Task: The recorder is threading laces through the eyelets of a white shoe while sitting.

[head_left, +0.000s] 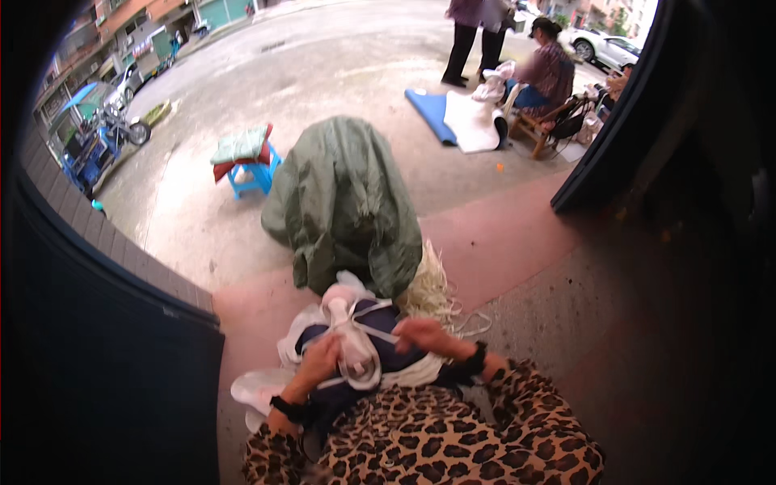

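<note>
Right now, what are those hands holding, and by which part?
The left hand holds the pale pink item by its left edge; the right hand seems to pinch a white strap, exact spot unclear.

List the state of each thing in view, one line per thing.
Left hand: on the pale pink item, grip unclear
Right hand: closed on the white strap
Pale pink item: lying on dark cloth
White strap: pulled straight
Green sack: bulging, creased
White cords: loose, tangled
Blue stool: upright, cushions on top
Blue mat: lying on ground

Leopard-print top (pixel 428 436) (dark spots on tan), olive-green sack (pixel 347 186), pale pinkish-white piece (pixel 356 354), bright blue stool (pixel 250 179)
</note>
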### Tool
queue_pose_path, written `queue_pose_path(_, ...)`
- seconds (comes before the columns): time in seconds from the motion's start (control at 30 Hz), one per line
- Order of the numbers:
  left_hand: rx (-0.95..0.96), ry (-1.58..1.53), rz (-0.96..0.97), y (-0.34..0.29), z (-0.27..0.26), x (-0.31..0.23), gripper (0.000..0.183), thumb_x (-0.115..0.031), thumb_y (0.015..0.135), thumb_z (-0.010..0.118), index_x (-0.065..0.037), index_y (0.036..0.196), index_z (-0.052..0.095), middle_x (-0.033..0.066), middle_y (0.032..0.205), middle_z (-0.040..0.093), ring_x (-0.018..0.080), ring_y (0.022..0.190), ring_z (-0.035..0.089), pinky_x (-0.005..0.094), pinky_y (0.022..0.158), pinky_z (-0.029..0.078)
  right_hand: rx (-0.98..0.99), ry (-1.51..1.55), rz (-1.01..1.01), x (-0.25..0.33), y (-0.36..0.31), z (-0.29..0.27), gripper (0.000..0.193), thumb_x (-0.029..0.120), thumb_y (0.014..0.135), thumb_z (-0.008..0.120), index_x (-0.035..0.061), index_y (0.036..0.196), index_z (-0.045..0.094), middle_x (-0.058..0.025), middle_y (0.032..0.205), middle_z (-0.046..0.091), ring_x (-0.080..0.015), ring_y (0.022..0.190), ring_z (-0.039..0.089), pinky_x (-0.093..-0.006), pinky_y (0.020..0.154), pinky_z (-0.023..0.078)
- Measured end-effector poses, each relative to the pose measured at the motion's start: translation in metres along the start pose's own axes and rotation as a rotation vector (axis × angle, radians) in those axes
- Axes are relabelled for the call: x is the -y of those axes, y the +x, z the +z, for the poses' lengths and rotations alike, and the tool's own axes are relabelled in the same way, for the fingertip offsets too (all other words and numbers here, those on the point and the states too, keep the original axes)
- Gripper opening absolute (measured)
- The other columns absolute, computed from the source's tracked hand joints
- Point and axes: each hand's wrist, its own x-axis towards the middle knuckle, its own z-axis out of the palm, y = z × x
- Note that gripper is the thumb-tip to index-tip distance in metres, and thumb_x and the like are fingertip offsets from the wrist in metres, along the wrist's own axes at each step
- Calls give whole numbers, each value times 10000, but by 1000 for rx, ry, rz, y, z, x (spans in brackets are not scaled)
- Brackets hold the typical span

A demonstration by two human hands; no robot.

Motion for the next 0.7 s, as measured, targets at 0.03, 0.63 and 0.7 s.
queue_pose_path(0.03, -49, 4, 55, 1, -8, 8, 300, -163, 845, 410, -9, 1096, 465, 91, 635, 561, 184, 548, 548, 299, 535, 439, -104, 211, -84, 26, -17, -31, 136, 111, 870, 458, 19, 936, 534, -76, 800, 603, -138, 763, 587, -258, 658, 478)
queue_pose_path(0.63, -201, 552, 249, 95, 12, 3, 301, -264, 836, 437, -15, 791, 601, 187, 682, 591, 350, 618, 565, 436, 572, 434, -193, -950, -440, -36, 79, -6, 146, 81, 746, 448, 30, 818, 564, -138, 867, 577, -301, 824, 540, -387, 721, 437)
queue_pose_path(0.7, -165, 758, 242, 100, 21, 17, 316, -267, 835, 410, -27, 781, 609, 203, 706, 595, 399, 637, 559, 477, 590, 440, -225, -952, -261, -69, 91, 23, 175, 120, 762, 440, 27, 700, 575, -177, 703, 576, -314, 661, 570, -420, 589, 446)
